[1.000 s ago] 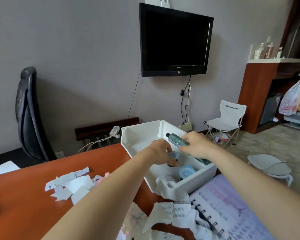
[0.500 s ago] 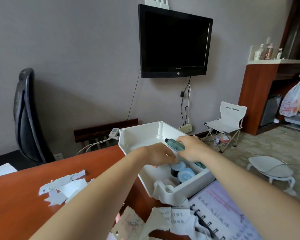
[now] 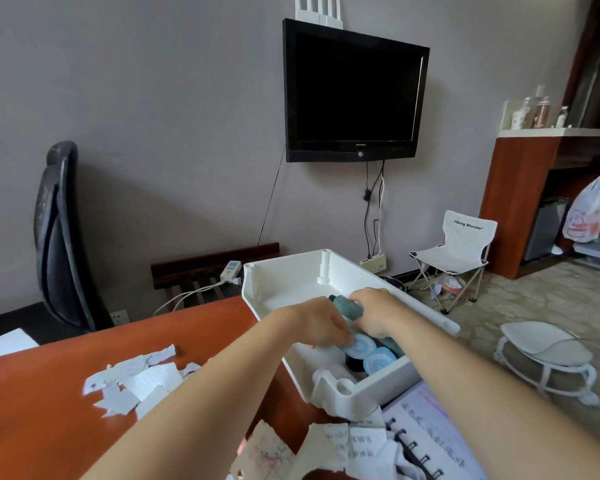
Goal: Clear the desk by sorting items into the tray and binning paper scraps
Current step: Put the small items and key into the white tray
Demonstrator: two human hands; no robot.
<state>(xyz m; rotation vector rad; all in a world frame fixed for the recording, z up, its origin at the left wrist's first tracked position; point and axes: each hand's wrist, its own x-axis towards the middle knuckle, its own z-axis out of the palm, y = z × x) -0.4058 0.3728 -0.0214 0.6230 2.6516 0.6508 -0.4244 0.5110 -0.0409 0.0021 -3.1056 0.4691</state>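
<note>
Surface [image 3: 194, 334]: scraps [image 3: 136, 379] are lying unbinned; in tray [image 3: 284, 271], right hand [image 3: 378, 311] is gripping bottle [image 3: 349, 306], left hand [image 3: 316, 325] touching jar [image 3: 361, 346], its grip unclear.

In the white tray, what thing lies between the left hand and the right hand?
A dark green bottle lies between the left hand and the right hand, which grips it, inside the white tray; the head view shows this.

A white plastic tray [image 3: 284, 282] sits at the table's [image 3: 205, 327] far right edge. Inside stand two dark jars with blue lids [image 3: 361, 346], side by side, and a teal bottle [image 3: 349, 306] lies tilted, gripped by the right hand [image 3: 374, 310]. Torn paper scraps [image 3: 136, 379] litter the table left of the tray.
</note>
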